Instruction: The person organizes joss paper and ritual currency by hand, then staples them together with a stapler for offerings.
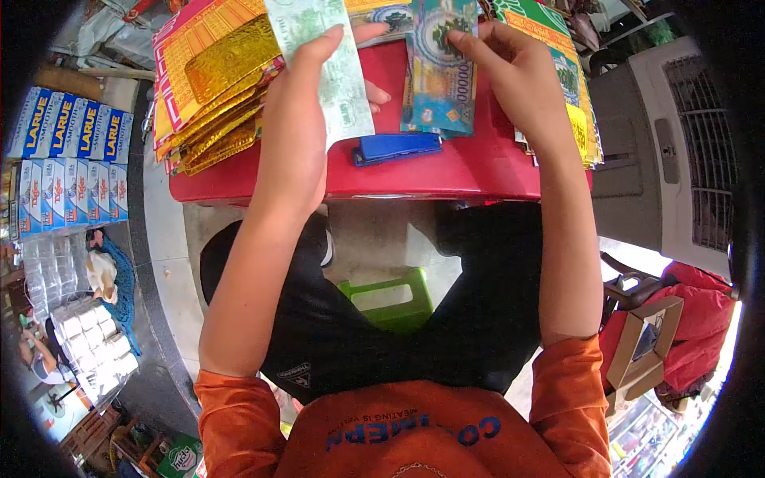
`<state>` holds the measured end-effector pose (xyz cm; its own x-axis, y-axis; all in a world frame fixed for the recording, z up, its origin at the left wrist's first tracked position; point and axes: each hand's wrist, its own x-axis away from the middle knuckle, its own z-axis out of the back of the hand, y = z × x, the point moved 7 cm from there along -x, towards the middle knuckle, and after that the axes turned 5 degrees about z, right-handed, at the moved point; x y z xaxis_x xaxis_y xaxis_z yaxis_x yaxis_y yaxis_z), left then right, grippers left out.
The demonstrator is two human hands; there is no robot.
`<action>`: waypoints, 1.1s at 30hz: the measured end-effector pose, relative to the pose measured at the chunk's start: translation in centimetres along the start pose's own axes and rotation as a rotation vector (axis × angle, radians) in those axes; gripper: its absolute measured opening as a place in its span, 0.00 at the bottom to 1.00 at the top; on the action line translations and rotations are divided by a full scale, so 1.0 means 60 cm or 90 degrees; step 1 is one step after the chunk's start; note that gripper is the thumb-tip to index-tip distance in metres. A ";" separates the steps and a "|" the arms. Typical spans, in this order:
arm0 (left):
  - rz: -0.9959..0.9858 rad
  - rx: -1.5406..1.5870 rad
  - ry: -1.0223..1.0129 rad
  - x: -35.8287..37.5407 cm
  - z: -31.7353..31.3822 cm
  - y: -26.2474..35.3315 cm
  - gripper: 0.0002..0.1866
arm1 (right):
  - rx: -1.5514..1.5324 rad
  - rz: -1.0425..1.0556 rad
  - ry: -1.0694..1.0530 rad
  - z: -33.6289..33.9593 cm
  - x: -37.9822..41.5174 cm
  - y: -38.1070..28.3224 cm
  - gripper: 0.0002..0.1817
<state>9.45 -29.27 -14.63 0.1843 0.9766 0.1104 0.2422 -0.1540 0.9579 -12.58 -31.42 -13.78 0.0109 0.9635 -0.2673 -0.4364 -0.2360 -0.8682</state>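
My left hand (299,111) is closed on a pale green printed paper note (351,103), its thumb over the front and its fingers behind. A blue banknote-like paper note (438,99) hangs upright from my right hand (522,80), pinched between thumb and fingers. Between the two hands, a blue stapler (396,149) lies near the front edge of the red table (374,182). Beside my left hand rises a stack of gold and red joss paper (219,88). Another stack of printed papers (586,119) sits by my right wrist, partly covered by it.
Under the table's front edge is a green plastic stool (398,299), between my knees. Beer cartons (76,127) are piled at the left. At the right are a grey-white slatted unit (685,127) and an open cardboard box (645,346) on red cloth.
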 end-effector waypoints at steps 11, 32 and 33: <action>0.000 0.058 -0.068 0.005 -0.023 -0.002 0.28 | 0.258 0.249 0.081 -0.015 0.010 -0.060 0.25; -0.099 -0.049 -0.134 0.021 -0.056 0.019 0.34 | -0.220 0.024 -0.064 -0.030 0.019 -0.073 0.13; -0.096 -0.006 -0.134 0.018 -0.055 0.020 0.31 | -0.239 0.023 -0.056 -0.030 0.018 -0.070 0.13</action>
<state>6.77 -27.92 -12.47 0.3417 0.9354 -0.0912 0.2734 -0.0061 0.9619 -9.12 -29.59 -11.15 -0.0834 0.9571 -0.2775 -0.0749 -0.2837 -0.9560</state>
